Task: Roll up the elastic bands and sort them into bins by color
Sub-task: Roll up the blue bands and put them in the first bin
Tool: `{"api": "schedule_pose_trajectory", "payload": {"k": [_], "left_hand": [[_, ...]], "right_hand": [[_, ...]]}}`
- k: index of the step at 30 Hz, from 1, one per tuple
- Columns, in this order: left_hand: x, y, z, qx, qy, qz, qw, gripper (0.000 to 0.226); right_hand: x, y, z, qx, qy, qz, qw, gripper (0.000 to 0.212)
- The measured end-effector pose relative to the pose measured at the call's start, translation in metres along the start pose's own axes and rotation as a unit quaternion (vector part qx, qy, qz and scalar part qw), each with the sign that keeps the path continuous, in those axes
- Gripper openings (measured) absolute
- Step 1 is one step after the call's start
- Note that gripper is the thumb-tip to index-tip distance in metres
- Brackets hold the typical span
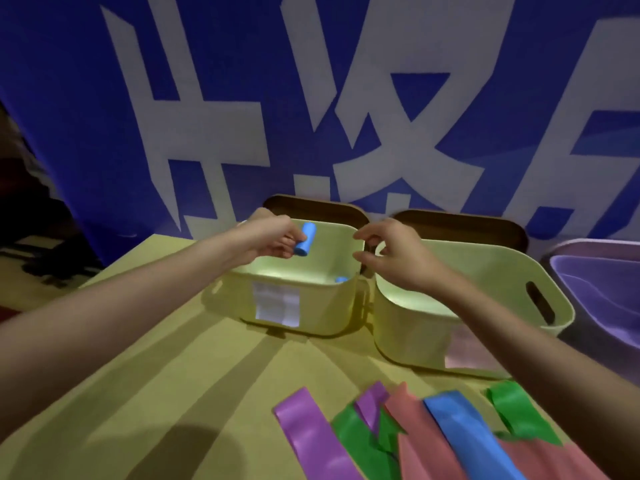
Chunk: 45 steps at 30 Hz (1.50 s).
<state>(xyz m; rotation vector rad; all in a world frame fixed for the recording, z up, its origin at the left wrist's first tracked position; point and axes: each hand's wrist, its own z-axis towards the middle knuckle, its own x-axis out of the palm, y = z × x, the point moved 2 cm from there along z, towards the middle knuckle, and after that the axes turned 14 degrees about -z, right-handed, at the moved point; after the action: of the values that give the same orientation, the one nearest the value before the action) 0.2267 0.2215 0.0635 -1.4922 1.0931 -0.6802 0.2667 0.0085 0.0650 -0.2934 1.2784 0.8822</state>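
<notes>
Left hand [277, 237] was pinching a rolled blue band [305, 239] right over the left bin [304, 306], where another blue roll [341, 279] already sat. Right hand [391, 251] hovered loosely curled, holding nothing, by the rim between the bins. Let go sloppy and I'd guess the roll springs open. Plenty of room inside; flat bands [433, 431] waited near the desk [156, 375] edge.

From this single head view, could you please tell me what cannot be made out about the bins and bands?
- Right bin: its floor is hidden by the right hand and near wall.
- White label on the left bin: writing too blurred.
- Second blue roll in it: mostly behind the wall.
- Purple tub and flat bands: cut off by the frame edges.
- Left hand holds the blue roll.
</notes>
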Motion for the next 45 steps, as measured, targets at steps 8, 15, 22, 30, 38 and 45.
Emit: {"api": "schedule_pose_trajectory", "payload": {"k": [8, 15, 22, 30, 38, 45], "left_hand": [[0.032, 0.028, 0.069, -0.086, 0.061, 0.148, 0.983, 0.014], [0.053, 0.047, 0.091, -0.118, 0.094, 0.239, 0.959, 0.017], [0.063, 0.066, 0.100, -0.130, 0.102, 0.271, 0.948, 0.006], [0.062, 0.064, 0.105, -0.133, 0.116, 0.263, 0.948, 0.016], [0.050, 0.049, 0.100, -0.165, 0.107, 0.300, 0.933, 0.043], [0.028, -0.006, 0.063, 0.008, 0.033, 0.251, 0.968, 0.023]], "right_hand": [[0.029, -0.019, 0.059, 0.051, 0.061, -0.078, 0.994, 0.037], [0.041, -0.024, 0.070, 0.081, 0.061, -0.081, 0.991, 0.032], [0.043, -0.024, 0.068, 0.094, 0.053, -0.083, 0.991, 0.028], [0.044, -0.022, 0.068, 0.090, 0.049, -0.088, 0.991, 0.031], [0.035, -0.016, 0.069, 0.063, 0.040, -0.107, 0.991, 0.029], [-0.008, -0.002, 0.052, 0.042, 0.030, -0.113, 0.992, 0.039]]}}
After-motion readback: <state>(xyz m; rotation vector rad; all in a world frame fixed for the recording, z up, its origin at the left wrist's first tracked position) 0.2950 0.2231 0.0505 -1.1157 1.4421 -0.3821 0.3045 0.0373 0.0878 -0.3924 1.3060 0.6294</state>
